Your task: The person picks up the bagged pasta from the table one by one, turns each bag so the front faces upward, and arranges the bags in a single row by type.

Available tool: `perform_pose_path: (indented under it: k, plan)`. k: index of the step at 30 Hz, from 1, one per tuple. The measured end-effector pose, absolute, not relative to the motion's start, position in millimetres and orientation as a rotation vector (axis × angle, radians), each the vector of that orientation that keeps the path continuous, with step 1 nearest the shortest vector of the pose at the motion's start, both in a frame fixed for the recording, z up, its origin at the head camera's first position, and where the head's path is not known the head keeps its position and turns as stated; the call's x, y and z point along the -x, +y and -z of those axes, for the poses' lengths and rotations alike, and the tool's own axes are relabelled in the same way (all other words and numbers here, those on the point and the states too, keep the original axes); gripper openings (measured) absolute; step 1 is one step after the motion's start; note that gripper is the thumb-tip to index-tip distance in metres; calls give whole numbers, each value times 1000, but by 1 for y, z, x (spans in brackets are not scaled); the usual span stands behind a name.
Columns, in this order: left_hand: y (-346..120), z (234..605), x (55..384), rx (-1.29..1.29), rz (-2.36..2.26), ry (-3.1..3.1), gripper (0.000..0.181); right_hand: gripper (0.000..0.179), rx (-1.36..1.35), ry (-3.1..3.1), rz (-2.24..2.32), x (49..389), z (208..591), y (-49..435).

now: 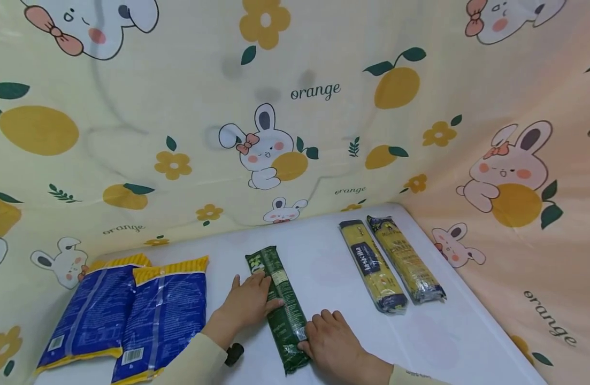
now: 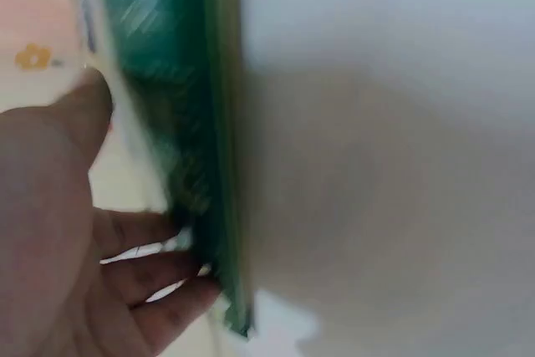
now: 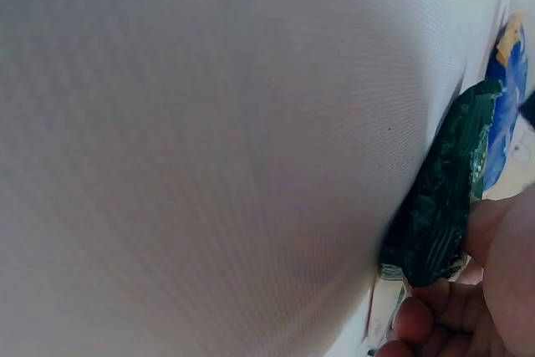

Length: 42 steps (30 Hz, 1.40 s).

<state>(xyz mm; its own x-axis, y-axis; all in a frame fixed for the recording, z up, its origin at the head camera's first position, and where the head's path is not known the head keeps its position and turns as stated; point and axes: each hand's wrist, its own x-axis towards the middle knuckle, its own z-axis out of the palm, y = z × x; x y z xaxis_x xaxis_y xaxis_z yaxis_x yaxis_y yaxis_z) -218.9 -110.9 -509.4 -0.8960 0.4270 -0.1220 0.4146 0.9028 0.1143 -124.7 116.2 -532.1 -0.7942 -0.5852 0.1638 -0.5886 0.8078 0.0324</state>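
Right hand (image 1: 335,342) pinches the near right edge of 1 green packet (image 1: 287,314), lying on the white table (image 1: 323,262). Judged light, stiff lengthwise, film slippery; contents possibly brittle, so hold near both ends. Glossy dark green, pale patch farther up. Left hand (image 1: 246,302) spread, resting on its far half.

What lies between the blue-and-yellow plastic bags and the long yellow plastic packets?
A long, dark green plastic packet, with the left hand and right hand on it, as the head view shows.
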Motion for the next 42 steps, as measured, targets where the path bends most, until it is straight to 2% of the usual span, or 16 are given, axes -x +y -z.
perform_pose_path:
  k: [4,6,13,22,32,42]
  plan:
    - [-107,501,243,-617,-118,3005,50,38,-923,-2817,-39,124,534,117]
    - [-105,501,257,-588,-108,3051,45,37,-928,-2815,-60,124,534,116]
    - [-99,513,294,-441,-51,3140,48,37,-944,-2794,-115,123,538,113]
    - [-94,528,305,-358,-40,3208,43,39,-929,-2771,-90,120,539,111]
    - [-99,538,306,-481,-102,3391,37,40,-900,-2736,-97,117,538,113]
    - [-100,498,310,-962,-419,3690,29,54,-688,-2906,-147,124,534,121]
